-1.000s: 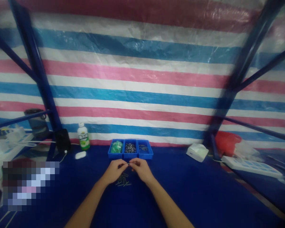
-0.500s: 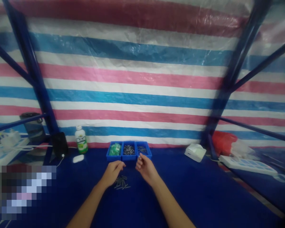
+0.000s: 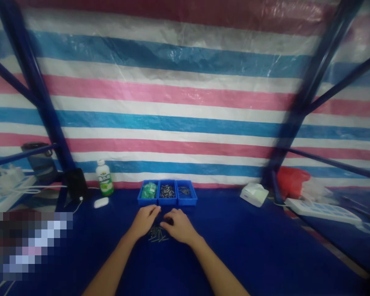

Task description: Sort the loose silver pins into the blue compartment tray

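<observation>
My left hand (image 3: 146, 220) is just in front of the blue bins, its fingers curled and pressed together. What lies between its fingertips, if anything, is too small to make out. My right hand (image 3: 181, 226) faces it from the right, fingers bent and a gap showing between thumb and fingers; nothing can be made out in that gap. A loose pile of thin metal pins or screws (image 3: 157, 234) lies on the blue table between and below both hands, partly covered by them.
Three joined blue bins stand behind: one with green plastic packets (image 3: 149, 191), one with short metal pieces (image 3: 167, 191), one with thin metal pins (image 3: 184, 191). A bottle (image 3: 105, 179) and white case (image 3: 101, 202) are left, a tissue box (image 3: 254, 195) and power strip (image 3: 323, 212) right.
My right hand has moved left and down from in front of the right bin, turning palm down, and is now close to my left hand. The left hand has hardly moved.
</observation>
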Action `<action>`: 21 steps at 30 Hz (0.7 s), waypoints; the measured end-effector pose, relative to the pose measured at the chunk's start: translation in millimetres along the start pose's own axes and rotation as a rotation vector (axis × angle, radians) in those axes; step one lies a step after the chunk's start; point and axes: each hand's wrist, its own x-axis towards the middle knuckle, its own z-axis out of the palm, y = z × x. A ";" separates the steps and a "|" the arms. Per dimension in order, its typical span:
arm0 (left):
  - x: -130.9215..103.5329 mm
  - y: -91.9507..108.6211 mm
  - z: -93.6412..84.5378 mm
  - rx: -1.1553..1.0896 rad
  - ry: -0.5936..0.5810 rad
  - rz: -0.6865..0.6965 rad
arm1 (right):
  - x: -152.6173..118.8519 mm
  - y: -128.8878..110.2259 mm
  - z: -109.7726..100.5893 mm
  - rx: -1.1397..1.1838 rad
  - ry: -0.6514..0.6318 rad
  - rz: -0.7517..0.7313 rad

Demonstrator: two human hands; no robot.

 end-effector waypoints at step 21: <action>-4.3 -5.2 4.3 0.155 -0.098 0.028 | -0.9 -6.6 10.0 -0.263 -0.167 0.033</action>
